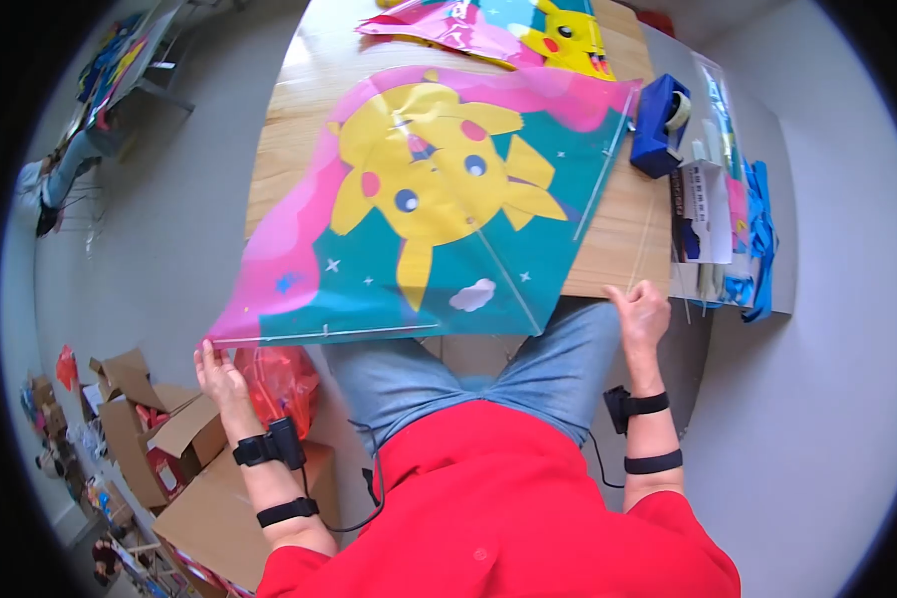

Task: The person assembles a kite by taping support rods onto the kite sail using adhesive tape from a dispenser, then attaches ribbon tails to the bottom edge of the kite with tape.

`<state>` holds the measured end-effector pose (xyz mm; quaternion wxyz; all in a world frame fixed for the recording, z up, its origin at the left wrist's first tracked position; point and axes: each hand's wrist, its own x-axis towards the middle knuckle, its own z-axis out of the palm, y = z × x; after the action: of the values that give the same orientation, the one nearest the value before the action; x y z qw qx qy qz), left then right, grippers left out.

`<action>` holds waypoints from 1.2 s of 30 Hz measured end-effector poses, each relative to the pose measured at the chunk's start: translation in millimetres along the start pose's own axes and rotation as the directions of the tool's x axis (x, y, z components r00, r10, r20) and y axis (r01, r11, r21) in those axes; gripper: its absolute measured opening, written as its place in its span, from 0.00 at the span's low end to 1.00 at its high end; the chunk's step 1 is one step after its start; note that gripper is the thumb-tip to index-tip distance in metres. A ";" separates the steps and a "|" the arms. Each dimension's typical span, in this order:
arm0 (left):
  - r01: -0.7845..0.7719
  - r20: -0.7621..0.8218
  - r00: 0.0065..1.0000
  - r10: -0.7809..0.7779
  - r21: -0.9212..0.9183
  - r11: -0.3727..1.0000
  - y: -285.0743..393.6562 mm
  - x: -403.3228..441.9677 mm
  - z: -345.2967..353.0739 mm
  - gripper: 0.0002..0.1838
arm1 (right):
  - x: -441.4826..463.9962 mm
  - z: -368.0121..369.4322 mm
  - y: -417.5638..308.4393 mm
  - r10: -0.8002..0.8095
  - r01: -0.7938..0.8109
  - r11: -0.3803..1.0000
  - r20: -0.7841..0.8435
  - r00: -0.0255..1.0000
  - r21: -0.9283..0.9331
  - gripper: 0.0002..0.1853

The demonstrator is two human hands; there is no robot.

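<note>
A diamond-shaped kite of teal and pink film, printed with a yellow cartoon character, lies over the table and overhangs its front edge. Thin white rods run along two of its edges. My left hand pinches the kite's left corner between thumb and fingers, beyond the table edge. Closed, with the thumb up, my right hand is at the table's front right edge, apart from the kite. A faint thin line shows on the wood above it; whether the fingers hold anything is unclear.
More printed kites lie at the back of the wooden table. A blue tape dispenser stands at right, beside a shelf holding a white box and blue straps. Cardboard boxes and a red bag are at lower left.
</note>
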<state>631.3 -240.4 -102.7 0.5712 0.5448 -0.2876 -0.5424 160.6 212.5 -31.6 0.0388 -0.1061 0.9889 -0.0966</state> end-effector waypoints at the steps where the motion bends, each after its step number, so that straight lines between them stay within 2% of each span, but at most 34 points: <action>1: 0.051 0.020 0.999 -0.050 -0.016 0.999 -7.0 13.0 -8.7 0.18 | -2.6 -1.7 -2.3 0.001 0.001 0.999 0.049 0.999 -0.042 0.15; 2: 0.095 0.035 0.995 -0.094 -0.027 0.995 -11.9 18.4 -12.9 0.17 | -2.8 -2.2 -2.8 0.000 0.009 0.997 0.107 0.994 -0.079 0.15; 4: 0.144 0.071 0.987 -0.142 -0.013 0.990 -12.8 14.5 -3.5 0.11 | 5.4 -2.9 -9.1 -0.162 0.150 0.981 -0.103 0.981 -0.122 0.12; 6: 0.149 0.062 0.987 -0.149 0.009 0.989 -18.9 25.4 -6.2 0.09 | 11.1 2.8 -31.0 -0.329 0.296 0.942 -0.273 0.904 -0.157 0.12; 8: 0.169 0.136 0.977 -0.162 -0.046 0.985 -32.6 50.2 -22.3 0.08 | 11.3 2.8 -64.6 -0.315 0.301 0.948 -0.197 0.928 -0.100 0.10; 9: 0.163 0.047 0.986 -0.161 -0.039 0.986 -30.4 49.2 -14.1 0.09 | 12.0 3.8 -79.8 -0.310 0.301 0.950 -0.171 0.935 -0.077 0.09; 10: 0.160 -0.043 0.986 -0.161 -0.039 0.986 -34.2 39.2 -4.2 0.10 | 8.4 8.3 -94.0 -0.418 0.431 0.901 -0.189 0.889 0.037 0.08; 12: 0.350 0.118 0.935 -0.334 -0.154 0.924 -23.8 23.5 1.8 0.15 | -8.6 21.2 -126.6 -0.600 0.650 0.715 -0.252 0.759 0.256 0.05; 13: 0.402 0.040 0.915 -0.403 -0.194 0.895 -12.7 6.2 15.5 0.17 | -18.8 29.2 -138.2 -0.666 0.720 0.642 -0.272 0.694 0.264 0.06; 14: 0.450 -0.029 0.882 -0.471 -0.242 0.859 -5.5 -9.0 29.3 0.18 | -26.8 35.3 -144.0 -0.659 0.677 0.660 -0.183 0.730 0.325 0.07; 17: 0.536 0.060 0.844 -0.533 -0.152 0.831 -18.2 -20.7 23.6 0.16 | -52.3 46.5 -150.5 -0.637 0.536 0.701 0.075 0.767 0.471 0.11; 20: 0.470 0.048 0.882 -0.468 -0.093 0.878 -52.6 -11.0 -2.5 0.16 | -66.1 60.5 -151.1 -0.739 0.644 0.600 0.022 0.673 0.474 0.11; 21: 0.473 -0.016 0.879 -0.477 -0.105 0.875 -52.0 -17.1 -0.6 0.16 | -69.6 59.9 -149.7 -0.766 0.668 0.592 0.057 0.640 0.452 0.12; 24: 0.460 -0.099 0.876 -0.473 -0.124 0.879 -51.3 -25.9 1.2 0.16 | -78.5 65.6 -148.5 -0.673 0.408 0.564 0.114 0.731 0.718 0.11; 25: 0.464 -0.129 0.867 -0.482 -0.143 0.874 -48.1 -31.2 1.6 0.17 | -78.7 63.3 -145.1 -0.635 0.266 0.661 0.334 0.697 0.702 0.09; 27: 0.468 -0.179 0.849 -0.498 -0.182 0.864 -40.4 -38.7 7.0 0.20 | -77.2 57.0 -136.6 -0.481 0.008 0.829 0.707 0.519 0.559 0.06; 29: 0.530 0.006 0.842 -0.540 -0.196 0.825 -35.8 -39.5 -0.4 0.21 | -83.4 53.8 -128.4 -0.515 0.209 0.769 0.391 0.763 0.605 0.06; 30: 0.568 0.108 0.823 -0.558 -0.205 0.797 -38.0 -43.0 -0.9 0.21 | -80.4 49.5 -122.3 -0.517 0.324 0.744 0.196 0.833 0.584 0.06; 31: 0.558 0.184 0.827 -0.531 -0.151 0.816 -38.6 -49.8 3.0 0.21 | -71.6 40.0 -119.4 -0.471 0.342 0.790 0.147 0.870 0.509 0.08; 32: 0.579 0.219 0.807 -0.548 -0.111 0.808 -41.0 -54.0 4.4 0.16 | -63.5 38.9 -115.3 -0.462 0.377 0.795 0.072 0.884 0.475 0.10; 34: 0.601 0.219 0.783 -0.582 -0.026 0.799 -47.6 -65.3 8.8 0.17 | -43.5 44.6 -112.1 -0.442 0.436 0.802 -0.085 0.893 0.409 0.13; 36: 0.635 0.255 0.748 -0.612 -0.009 0.772 -52.6 -69.4 10.9 0.17 | -23.4 54.8 -112.6 -0.356 0.372 0.839 -0.117 0.927 0.398 0.18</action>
<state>588.1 -169.4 -131.0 0.3439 0.5125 -0.1291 -0.7761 211.5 99.6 -61.4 0.0223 -0.2793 0.9082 -0.3109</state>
